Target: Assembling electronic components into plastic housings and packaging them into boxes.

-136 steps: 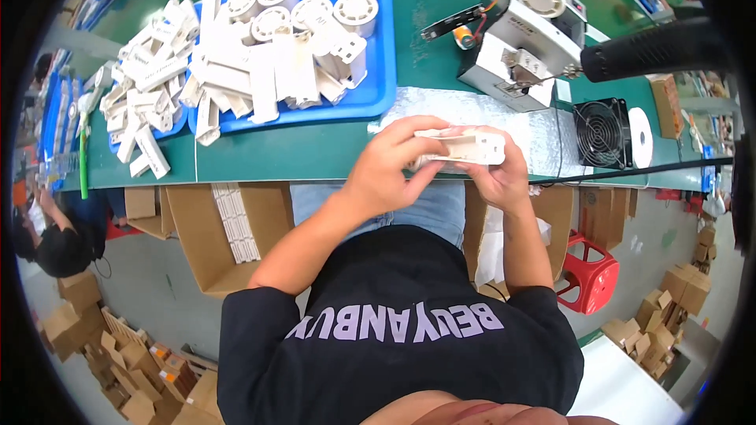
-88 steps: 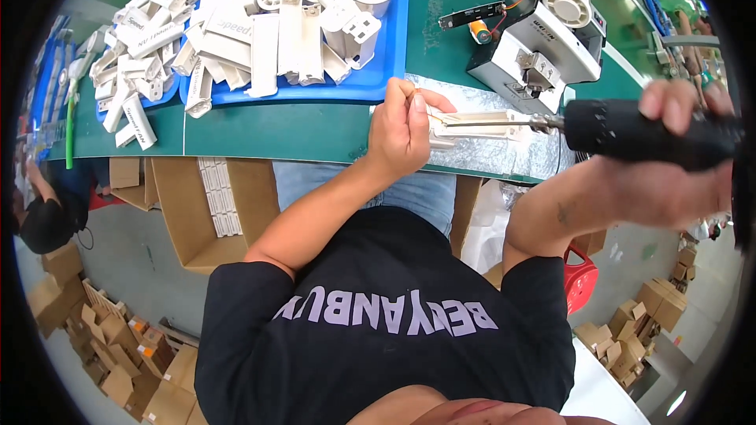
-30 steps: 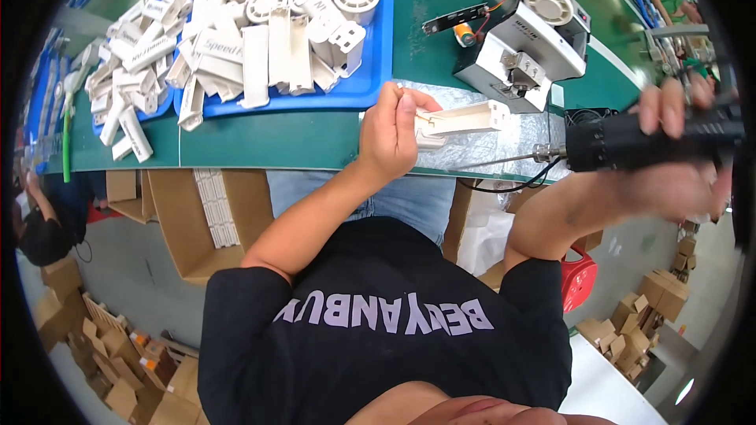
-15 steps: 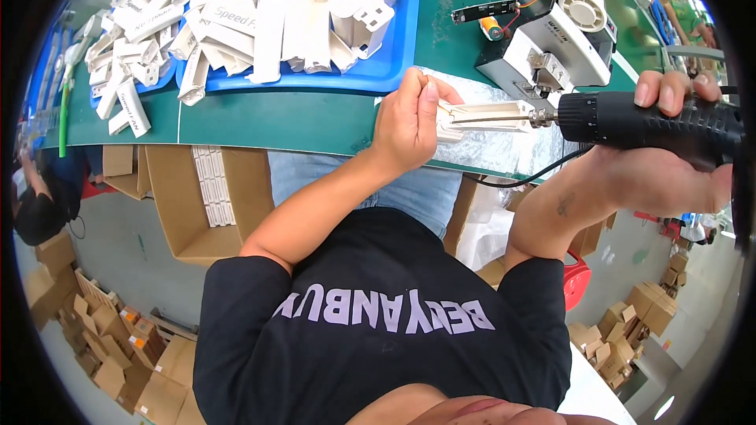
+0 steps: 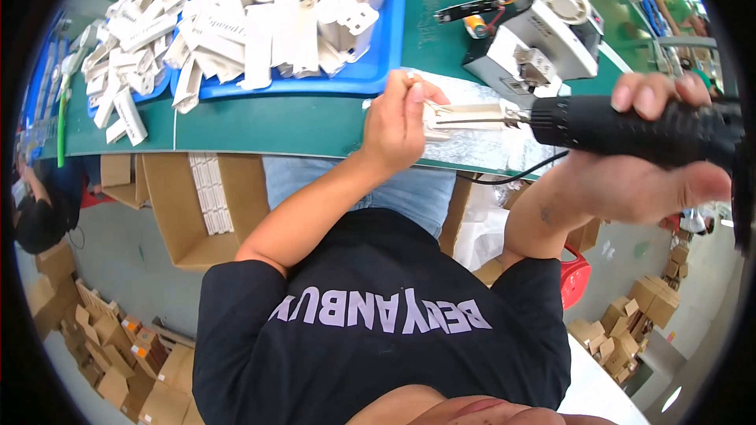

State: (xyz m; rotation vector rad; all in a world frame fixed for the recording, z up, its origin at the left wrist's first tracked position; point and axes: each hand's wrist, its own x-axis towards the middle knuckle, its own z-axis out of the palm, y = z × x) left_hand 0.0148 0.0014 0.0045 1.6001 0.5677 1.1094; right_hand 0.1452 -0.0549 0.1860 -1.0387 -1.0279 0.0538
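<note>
My right hand (image 5: 642,165) is wrapped round a black electric screwdriver (image 5: 622,127), held level with its bit toward the left. The long thin bit lies along the inside of a white plastic housing (image 5: 472,116), its tip near my left fingers. My left hand (image 5: 398,120) is closed at the left end of this housing, thumb and fingertips pinched together. The fingers hide how much of the housing they grip and whether a screw sits at the tip. Beneath the housing is a silvery sheet (image 5: 504,148) on the green table.
At the back left a blue tray (image 5: 386,71) bears white casings and round fan parts; another pile of casings (image 5: 130,47) adjoins it. A box-like device with a white fan (image 5: 551,35) stands back right. A cable (image 5: 512,182) trails along the table edge. An open carton (image 5: 177,220) stands below.
The whole view has shifted slightly, so the table and both hands appear a little further left. The screwdriver stays in line with the housing, and both hands keep their grip.
</note>
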